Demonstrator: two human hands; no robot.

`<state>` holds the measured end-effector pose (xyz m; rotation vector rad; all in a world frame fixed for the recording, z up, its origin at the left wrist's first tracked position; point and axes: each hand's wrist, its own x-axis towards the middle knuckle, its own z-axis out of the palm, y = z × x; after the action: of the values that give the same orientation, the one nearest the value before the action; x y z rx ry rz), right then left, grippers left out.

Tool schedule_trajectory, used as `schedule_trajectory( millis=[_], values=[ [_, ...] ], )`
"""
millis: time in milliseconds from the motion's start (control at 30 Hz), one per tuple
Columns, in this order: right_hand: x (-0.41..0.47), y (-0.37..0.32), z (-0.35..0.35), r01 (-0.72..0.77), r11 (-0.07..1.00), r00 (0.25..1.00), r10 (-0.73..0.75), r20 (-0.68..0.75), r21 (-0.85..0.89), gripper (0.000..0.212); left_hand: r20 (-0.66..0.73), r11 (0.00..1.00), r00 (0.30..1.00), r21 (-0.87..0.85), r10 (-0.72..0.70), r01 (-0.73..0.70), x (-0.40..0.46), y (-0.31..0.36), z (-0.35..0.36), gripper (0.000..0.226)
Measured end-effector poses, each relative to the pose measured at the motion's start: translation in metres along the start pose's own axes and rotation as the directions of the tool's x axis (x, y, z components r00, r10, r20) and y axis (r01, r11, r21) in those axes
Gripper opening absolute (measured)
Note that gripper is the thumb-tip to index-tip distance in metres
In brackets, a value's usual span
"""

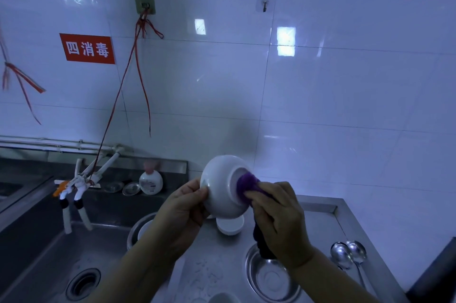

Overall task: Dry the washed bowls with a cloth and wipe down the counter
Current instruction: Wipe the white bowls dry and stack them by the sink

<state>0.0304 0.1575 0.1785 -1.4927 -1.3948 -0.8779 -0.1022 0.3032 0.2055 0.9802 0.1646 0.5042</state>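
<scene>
Left hand [183,206]: grips white bowl [222,186] by near-left rim, raised over steel counter [320,206].
Bowl: tipped on its side, foot ring facing right.
Purple cloth [246,185]: bunched, pressed into foot ring.
Right hand [276,219]: pinches cloth, just right of bowl, nearer the base; probably wipes underside next.

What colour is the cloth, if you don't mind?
Purple; the head view shows the cloth against the bowl.

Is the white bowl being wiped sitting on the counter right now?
No, the left hand holds the white bowl in the air above the counter.
</scene>
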Motion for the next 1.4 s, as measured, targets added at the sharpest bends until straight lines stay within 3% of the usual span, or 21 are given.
schedule_trajectory(
  millis=[167,433,633,867,1033,1167,1233,1300,1400],
  values=[
    [0.016,-0.002,0.001,-0.034,0.996,0.999,0.032,-0.024,-0.078,0.036,0.024,0.997,1.000,0.079,-0.004,0.002,-0.003,-0.001,0.006,0.029],
    [0.010,-0.010,0.000,-0.022,0.999,0.997,0.020,0.075,0.027,0.031,-0.060,0.997,0.998,0.071,0.014,-0.010,-0.001,0.006,0.005,0.034],
    [0.035,-0.017,0.014,-0.106,0.991,0.993,0.110,0.050,-0.079,0.040,-0.035,0.993,0.999,0.112,-0.024,0.028,-0.002,-0.005,0.021,0.035],
    [0.014,-0.019,0.023,-0.024,0.978,0.997,0.039,0.068,-0.209,0.037,-0.109,0.990,0.986,-0.081,-0.126,0.118,-0.003,-0.007,0.027,0.038],
    [-0.004,-0.018,0.030,0.108,0.957,0.993,-0.089,0.084,-0.268,0.032,-0.163,0.953,0.968,-0.265,-0.193,0.146,-0.002,-0.008,0.031,0.048],
    [-0.016,-0.009,0.035,0.180,0.942,0.984,-0.169,0.061,-0.282,0.046,-0.188,0.930,0.955,-0.332,-0.229,0.158,-0.001,-0.006,0.032,0.051],
    [-0.020,-0.002,0.035,0.211,0.929,0.977,-0.211,0.034,-0.303,0.052,-0.186,0.910,0.950,-0.379,-0.250,0.166,-0.001,-0.006,0.030,0.041],
    [-0.024,0.004,0.034,0.201,0.932,0.977,-0.213,-0.009,-0.301,0.054,-0.200,0.894,0.945,-0.420,-0.258,0.155,-0.001,-0.005,0.029,0.029],
    [-0.023,0.012,0.033,0.073,0.976,0.992,-0.091,-0.084,-0.205,0.038,-0.239,0.879,0.938,-0.462,-0.253,0.119,0.000,-0.004,0.031,0.023]
  ],
)
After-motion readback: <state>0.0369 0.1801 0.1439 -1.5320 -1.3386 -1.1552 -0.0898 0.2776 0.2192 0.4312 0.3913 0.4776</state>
